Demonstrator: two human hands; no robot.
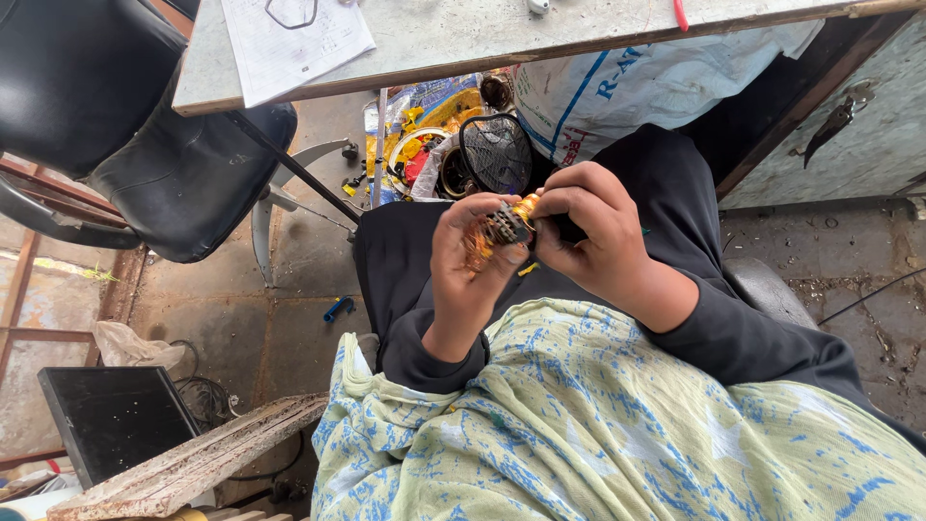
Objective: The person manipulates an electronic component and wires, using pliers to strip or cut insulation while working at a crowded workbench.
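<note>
Sitting under table [463, 43], chair [145, 145] at 10 o'clock, fan guard [497, 152] at 12. Left hand [470, 260] wraps copper coil [492, 233], frame centre; right hand [593, 236] pinches its orange end. Best: steady left grip, small right-hand moves, avoid snagging wire.

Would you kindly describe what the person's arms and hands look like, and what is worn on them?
Both arms are covered by long black sleeves that end at the wrists. The left hand and the right hand are bare, with no gloves; no ring or watch is visible. A pale green cloth with blue print drapes beneath the forearms.
</note>
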